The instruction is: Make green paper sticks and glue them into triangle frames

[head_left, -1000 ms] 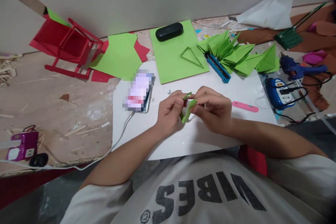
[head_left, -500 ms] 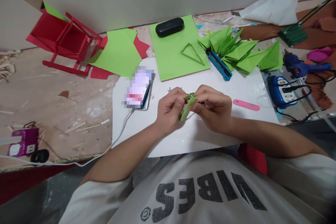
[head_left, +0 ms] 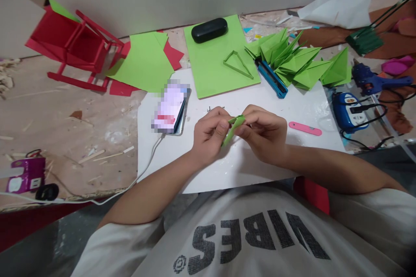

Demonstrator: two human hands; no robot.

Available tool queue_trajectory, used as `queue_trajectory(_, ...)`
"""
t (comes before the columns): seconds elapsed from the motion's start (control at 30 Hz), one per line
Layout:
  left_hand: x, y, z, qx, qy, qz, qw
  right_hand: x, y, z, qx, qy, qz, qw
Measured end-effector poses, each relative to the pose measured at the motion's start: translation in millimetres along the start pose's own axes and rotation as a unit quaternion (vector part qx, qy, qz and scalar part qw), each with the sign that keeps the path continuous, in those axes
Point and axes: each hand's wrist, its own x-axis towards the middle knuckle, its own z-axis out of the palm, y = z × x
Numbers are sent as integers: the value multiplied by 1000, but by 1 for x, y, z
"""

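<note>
My left hand [head_left: 212,132] pinches a folded green paper strip [head_left: 231,132] between thumb and fingers. From the other side, my right hand [head_left: 264,132] grips the strip's upper end, with thumb and fingertips closed on it. Both hands are over a white board [head_left: 201,177], and my fingers hide part of the strip. Beyond them, a thin green paper loop bent into a long triangle [head_left: 238,65] lies on a green sheet [head_left: 208,75]. A blue utility knife [head_left: 271,78] rests to its right. A pink craft knife [head_left: 305,128] lies right of my right hand.
A phone [head_left: 170,108] on a white cable lies to the left. Folded green paper pieces [head_left: 302,67], a blue glue gun [head_left: 370,80] and a blue power socket [head_left: 349,112] stand at the right. A black case [head_left: 209,30] and a red paper rocking chair [head_left: 78,47] are at the back.
The two upper ends of the green strip have come closer together between my fingertips. My hands have otherwise hardly moved, and the view has shifted slightly.
</note>
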Motion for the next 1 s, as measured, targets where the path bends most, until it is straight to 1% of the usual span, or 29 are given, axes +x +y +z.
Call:
queue_trajectory(0.2, 2, 3, 0, 30, 9, 20, 999, -3, 2, 3, 9, 31, 52, 998)
queue_trajectory(0.3, 3, 4, -1, 45, 11, 25, 999, -5, 5, 3, 34, 43, 59, 997)
queue_trajectory(0.4, 3, 5, -2, 44, 8, 34, 998, -3, 5, 0, 24, 10, 24, 999)
queue_trajectory(0.5, 4, 7, -3, 43, -8, 22, 999, 3, 4, -5, -14, -33, -17, 999)
queue_trajectory(0.6, 5, 8, -4, 52, -13, 14, 998, 6, 3, -9, -18, -58, -22, 998)
queue_trajectory(0.73, 6, 8, -6, 64, -15, 28, 997, 7, 6, -10, 6, -69, -36, 997)
queue_trajectory(0.8, 5, 9, -7, 67, -22, 16, 997, 8, 7, -11, 9, -77, -40, 996)
queue_trajectory(0.9, 7, 12, -12, 49, -57, -24, 997, 10, 7, -13, 15, -96, -42, 994)
queue_trajectory(1.0, 13, 16, -21, 1, -143, -64, 988, 14, 7, -16, 37, -114, -41, 992)
